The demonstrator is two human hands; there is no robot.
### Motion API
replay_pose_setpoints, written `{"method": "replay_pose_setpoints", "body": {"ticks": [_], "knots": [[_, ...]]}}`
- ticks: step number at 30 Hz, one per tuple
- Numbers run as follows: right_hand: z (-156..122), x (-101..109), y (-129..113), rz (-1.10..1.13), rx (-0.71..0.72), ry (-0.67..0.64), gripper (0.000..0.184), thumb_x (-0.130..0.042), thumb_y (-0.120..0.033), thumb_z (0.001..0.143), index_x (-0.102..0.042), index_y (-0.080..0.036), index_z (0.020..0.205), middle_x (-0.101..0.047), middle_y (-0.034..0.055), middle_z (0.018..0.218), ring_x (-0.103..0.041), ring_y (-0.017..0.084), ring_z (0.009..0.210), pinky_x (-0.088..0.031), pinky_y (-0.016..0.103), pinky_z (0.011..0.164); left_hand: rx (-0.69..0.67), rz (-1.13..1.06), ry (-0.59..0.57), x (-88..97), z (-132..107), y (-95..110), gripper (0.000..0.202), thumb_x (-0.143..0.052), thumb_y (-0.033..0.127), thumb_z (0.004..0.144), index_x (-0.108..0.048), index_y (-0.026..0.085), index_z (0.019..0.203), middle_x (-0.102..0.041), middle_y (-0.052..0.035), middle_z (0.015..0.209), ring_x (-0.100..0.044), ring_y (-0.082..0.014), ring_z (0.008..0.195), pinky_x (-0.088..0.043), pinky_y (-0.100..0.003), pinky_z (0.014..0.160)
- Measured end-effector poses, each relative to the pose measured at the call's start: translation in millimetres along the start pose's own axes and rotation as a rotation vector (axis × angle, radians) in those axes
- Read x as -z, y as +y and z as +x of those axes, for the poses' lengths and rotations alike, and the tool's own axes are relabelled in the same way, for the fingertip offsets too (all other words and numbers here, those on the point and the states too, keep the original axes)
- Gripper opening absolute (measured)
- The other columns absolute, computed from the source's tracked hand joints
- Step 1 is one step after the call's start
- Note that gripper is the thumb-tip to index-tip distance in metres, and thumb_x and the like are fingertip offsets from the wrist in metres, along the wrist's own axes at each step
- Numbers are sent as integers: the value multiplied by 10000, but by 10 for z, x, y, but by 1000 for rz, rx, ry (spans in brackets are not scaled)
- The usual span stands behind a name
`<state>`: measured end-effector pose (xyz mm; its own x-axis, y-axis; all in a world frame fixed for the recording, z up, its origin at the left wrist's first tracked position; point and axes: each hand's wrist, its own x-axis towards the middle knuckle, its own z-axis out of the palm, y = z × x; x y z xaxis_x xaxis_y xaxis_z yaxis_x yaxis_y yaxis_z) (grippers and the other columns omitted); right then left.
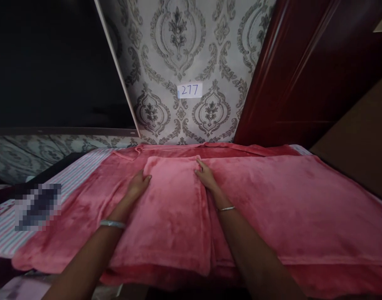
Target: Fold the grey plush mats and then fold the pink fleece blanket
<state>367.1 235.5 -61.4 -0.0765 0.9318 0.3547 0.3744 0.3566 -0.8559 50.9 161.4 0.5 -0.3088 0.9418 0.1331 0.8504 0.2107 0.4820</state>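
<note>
A pink plush blanket (303, 196) is spread out, with a folded section (168, 208) lying on top of its middle. My left hand (139, 184) is at the upper left edge of that section, thumb on the top and fingers curled at the side, partly hidden. Opposite it, my right hand (205, 175) grips the section's upper right edge near the corner, with thumb and forefinger on the cloth. A bracelet circles each wrist.
Striped cloth (84, 166) shows beneath the blanket at the left, near a pixelated patch. Behind are a large dark screen (53, 66), patterned wallpaper (178, 37) with a paper label (190, 90) reading 277, and a dark red wooden panel (290, 75).
</note>
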Motion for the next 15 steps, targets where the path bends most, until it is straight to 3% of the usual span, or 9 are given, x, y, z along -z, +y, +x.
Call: {"method": "replay_pose_setpoints", "body": {"ticks": [3, 7, 12, 15], "knots": [[9, -5, 20, 4, -3, -16, 723, -607, -201, 781, -517, -173, 1497, -482, 97, 1556, -427, 232, 1455, -304, 409, 1231, 44, 76, 59, -64, -162, 75, 553, -479, 393, 970, -498, 132, 1458, -671, -179, 1332, -654, -331, 1191, -515, -414, 979], [-31, 31, -25, -11, -18, -41, 729, -605, -245, 817, -470, -183, 1531, -458, 91, 1574, -393, 221, 1477, -287, 409, 1235, 68, 101, 34, -20, -250, 194, 540, -463, 381, 984, -485, 142, 1468, -687, -183, 1300, -660, -342, 1176, -519, -417, 948], [-94, 110, -202, -93, -74, -49, 721, -538, -286, 895, -366, -125, 1578, -482, 122, 1554, -492, 222, 1403, -391, 393, 1172, 51, 109, 38, 47, -293, 241, 515, -460, 362, 978, -528, 119, 1427, -703, -201, 1258, -673, -349, 1142, -513, -414, 935], [-153, 142, -306, -182, -111, -46, 712, -568, -276, 882, -404, -134, 1561, -557, 128, 1489, -552, 259, 1342, -434, 412, 1136, 48, 102, 44, 36, -291, 222, 524, -465, 371, 972, -530, 119, 1427, -716, -200, 1226, -677, -354, 1130, -519, -414, 924]]}}
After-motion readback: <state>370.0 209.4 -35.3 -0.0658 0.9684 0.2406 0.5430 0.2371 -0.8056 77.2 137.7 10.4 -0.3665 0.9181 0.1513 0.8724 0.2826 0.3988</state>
